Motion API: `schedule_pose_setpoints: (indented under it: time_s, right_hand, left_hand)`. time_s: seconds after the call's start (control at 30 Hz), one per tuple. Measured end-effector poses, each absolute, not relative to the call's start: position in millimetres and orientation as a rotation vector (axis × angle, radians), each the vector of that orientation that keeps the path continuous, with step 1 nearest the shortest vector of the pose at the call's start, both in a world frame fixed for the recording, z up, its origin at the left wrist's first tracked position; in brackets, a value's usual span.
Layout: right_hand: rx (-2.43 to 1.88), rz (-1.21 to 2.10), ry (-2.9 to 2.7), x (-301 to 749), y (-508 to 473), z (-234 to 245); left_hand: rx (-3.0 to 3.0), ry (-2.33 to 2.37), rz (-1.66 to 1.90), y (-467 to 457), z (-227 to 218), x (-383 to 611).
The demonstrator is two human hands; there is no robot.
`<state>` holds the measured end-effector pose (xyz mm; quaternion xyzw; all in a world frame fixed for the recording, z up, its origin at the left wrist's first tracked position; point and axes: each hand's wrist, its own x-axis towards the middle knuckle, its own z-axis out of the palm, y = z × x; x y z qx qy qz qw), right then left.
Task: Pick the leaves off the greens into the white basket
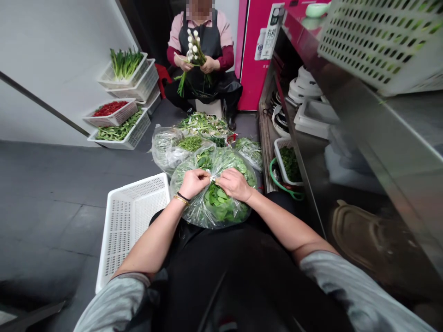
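Observation:
A clear plastic bag of green leaves (221, 205) rests against my lap on the floor. My left hand (194, 182) and my right hand (234, 183) both pinch the knotted top of the bag (212, 178) between their fingertips, thumbs close together. A bracelet and a dark band circle my left wrist. My black apron covers my knees below the bag.
An empty white basket (128, 221) lies at my left. More bags of greens (173, 147) sit ahead. A person (202, 55) sits opposite holding scallions. Stacked baskets of vegetables (119, 115) line the left wall. A steel counter (346, 129) with bowls runs along the right.

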<state>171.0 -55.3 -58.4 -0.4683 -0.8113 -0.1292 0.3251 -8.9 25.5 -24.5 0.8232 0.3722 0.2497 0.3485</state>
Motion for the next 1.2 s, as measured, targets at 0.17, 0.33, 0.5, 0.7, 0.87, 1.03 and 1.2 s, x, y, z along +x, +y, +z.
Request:
schedule_pose_setpoints:
  time_s: [0.17, 0.33, 0.5, 0.7, 0.87, 1.03, 1.2]
  right_hand:
    - [-1.246, 0.028, -2.058, 171.8, -56.6, -34.5]
    - [-1.739, 0.204, -2.139, 162.1, -48.6, -0.5]
    - [-1.829, 0.013, -2.216, 158.0, -40.0, -8.1]
    - [-1.728, -0.144, -2.128, 164.0, -36.2, -27.1]
    - [-1.622, -0.242, -2.147, 164.7, -37.2, -35.4]
    - [-1.564, -0.383, -2.192, 165.6, -39.2, -45.5]
    - [-1.494, -0.404, -2.136, 166.6, -41.5, -51.2]
  left_hand:
    - [2.107, 0.869, 0.711, 24.6, -16.7, -14.1]
    - [2.369, 0.786, 0.865, 24.2, -12.6, -7.4]
    - [2.501, 0.952, 0.926, 18.7, -20.0, -2.2]
    - [2.721, 1.066, 0.737, 13.6, -18.2, 1.6]
    - [2.81, 1.023, 0.573, 14.7, -11.6, 5.4]
    - [2.878, 0.946, 0.241, 21.7, -2.5, 10.9]
    - [2.748, 0.783, 0.298, 34.6, -1.8, 15.5]
